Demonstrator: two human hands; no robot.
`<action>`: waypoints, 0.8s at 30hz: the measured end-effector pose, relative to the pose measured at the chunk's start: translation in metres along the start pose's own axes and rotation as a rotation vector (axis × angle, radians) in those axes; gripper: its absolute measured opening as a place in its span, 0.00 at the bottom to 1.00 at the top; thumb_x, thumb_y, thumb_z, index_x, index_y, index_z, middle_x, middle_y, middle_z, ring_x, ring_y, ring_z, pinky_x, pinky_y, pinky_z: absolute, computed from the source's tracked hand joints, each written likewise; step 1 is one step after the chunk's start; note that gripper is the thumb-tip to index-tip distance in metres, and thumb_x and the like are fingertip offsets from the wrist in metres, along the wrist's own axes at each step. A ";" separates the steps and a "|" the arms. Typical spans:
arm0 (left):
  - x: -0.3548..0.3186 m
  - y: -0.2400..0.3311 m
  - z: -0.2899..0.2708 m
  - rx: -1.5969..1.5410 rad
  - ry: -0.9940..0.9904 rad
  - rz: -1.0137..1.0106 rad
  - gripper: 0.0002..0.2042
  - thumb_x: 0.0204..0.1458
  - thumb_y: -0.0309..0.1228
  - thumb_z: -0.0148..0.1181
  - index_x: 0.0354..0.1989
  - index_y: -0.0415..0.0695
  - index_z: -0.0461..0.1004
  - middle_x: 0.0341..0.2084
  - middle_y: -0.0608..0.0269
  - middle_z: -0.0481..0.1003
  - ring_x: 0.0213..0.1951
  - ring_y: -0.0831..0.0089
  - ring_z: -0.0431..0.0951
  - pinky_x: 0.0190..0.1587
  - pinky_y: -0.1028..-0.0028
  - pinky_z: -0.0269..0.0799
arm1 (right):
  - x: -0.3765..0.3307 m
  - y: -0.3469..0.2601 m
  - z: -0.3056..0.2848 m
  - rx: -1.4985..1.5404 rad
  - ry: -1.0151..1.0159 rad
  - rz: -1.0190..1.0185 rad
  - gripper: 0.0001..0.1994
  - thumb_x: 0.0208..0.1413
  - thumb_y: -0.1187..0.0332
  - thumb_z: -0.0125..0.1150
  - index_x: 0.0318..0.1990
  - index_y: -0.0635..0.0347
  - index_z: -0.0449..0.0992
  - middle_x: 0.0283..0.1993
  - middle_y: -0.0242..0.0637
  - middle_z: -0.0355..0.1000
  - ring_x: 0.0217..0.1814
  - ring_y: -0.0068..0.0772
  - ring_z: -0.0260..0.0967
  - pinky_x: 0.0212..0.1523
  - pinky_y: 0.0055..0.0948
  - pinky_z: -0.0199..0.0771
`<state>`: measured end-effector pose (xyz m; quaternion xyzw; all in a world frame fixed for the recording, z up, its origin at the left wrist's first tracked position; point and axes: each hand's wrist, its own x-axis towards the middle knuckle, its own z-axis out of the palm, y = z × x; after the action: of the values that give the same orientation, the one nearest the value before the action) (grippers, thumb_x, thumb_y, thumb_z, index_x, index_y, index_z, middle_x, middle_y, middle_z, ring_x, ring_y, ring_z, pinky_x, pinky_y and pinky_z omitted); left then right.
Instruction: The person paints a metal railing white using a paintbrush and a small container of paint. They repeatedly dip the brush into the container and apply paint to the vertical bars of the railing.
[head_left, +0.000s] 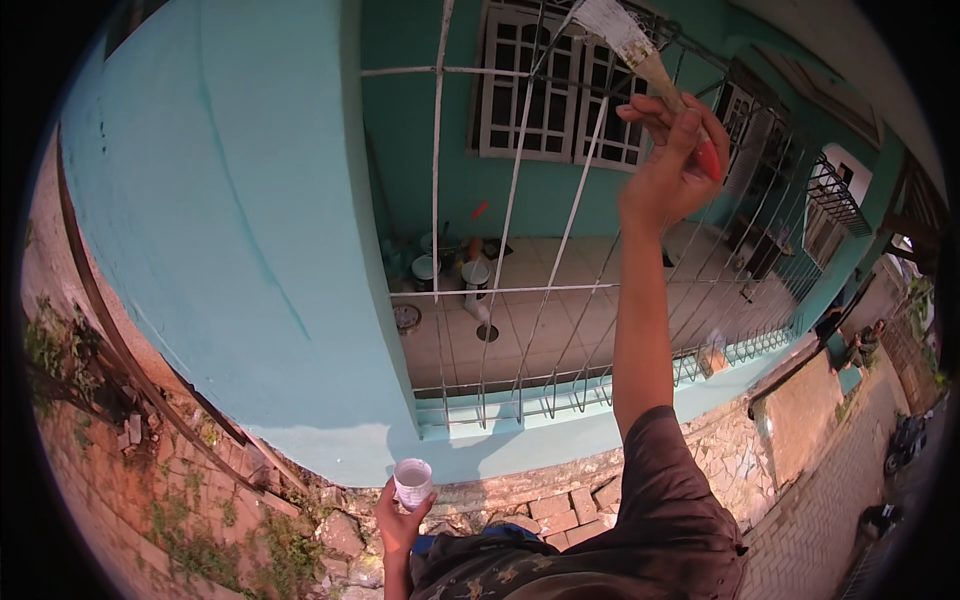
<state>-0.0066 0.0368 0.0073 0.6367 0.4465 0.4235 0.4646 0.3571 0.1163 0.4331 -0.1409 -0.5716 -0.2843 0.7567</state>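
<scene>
Raised high on the right, my right hand grips the handle of a paintbrush. Its pale, paint-covered bristles point up and left, close to the upper bars of a metal grille; whether they touch a bar I cannot tell. Some of the bars look white, others dark. Low in the view, my left hand is closed round a small white cup, held upright with its mouth facing up. White paint seems to be inside the cup. The cup is in front of the turquoise wall's base.
A turquoise wall fills the left side. Behind the grille lie a tiled porch floor, white-framed windows and several buckets. Broken bricks and stones line the wall's foot. Plants grow at left; a motorbike stands far right.
</scene>
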 end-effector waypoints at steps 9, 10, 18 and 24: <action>0.002 0.005 0.001 -0.018 -0.009 -0.001 0.28 0.43 0.29 0.78 0.54 0.35 0.76 0.44 0.53 0.82 0.48 0.67 0.80 0.54 0.67 0.72 | 0.008 -0.012 0.011 -0.009 -0.006 -0.053 0.13 0.72 0.67 0.54 0.51 0.71 0.71 0.34 0.56 0.80 0.31 0.47 0.82 0.37 0.38 0.85; 0.002 0.005 0.000 -0.013 -0.006 -0.001 0.28 0.43 0.29 0.78 0.54 0.35 0.76 0.44 0.53 0.82 0.48 0.67 0.80 0.54 0.67 0.72 | 0.009 -0.012 0.012 0.029 -0.008 -0.056 0.13 0.72 0.67 0.54 0.50 0.71 0.71 0.34 0.56 0.80 0.31 0.47 0.82 0.36 0.38 0.85; 0.002 0.000 0.004 -0.002 -0.008 0.016 0.29 0.43 0.30 0.79 0.55 0.35 0.76 0.46 0.53 0.82 0.50 0.66 0.80 0.55 0.66 0.72 | 0.027 -0.014 0.013 0.195 0.143 0.177 0.11 0.70 0.67 0.53 0.46 0.71 0.69 0.34 0.60 0.79 0.31 0.48 0.82 0.36 0.40 0.87; 0.002 0.002 0.004 0.029 -0.035 -0.010 0.30 0.42 0.30 0.79 0.55 0.35 0.76 0.46 0.51 0.82 0.50 0.65 0.80 0.55 0.66 0.72 | 0.028 -0.010 0.007 0.172 0.166 0.230 0.10 0.69 0.68 0.54 0.44 0.70 0.69 0.33 0.60 0.79 0.30 0.49 0.82 0.35 0.39 0.87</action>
<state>-0.0019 0.0379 0.0087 0.6483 0.4476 0.4036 0.4653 0.3508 0.1046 0.4605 -0.1159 -0.5097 -0.1566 0.8380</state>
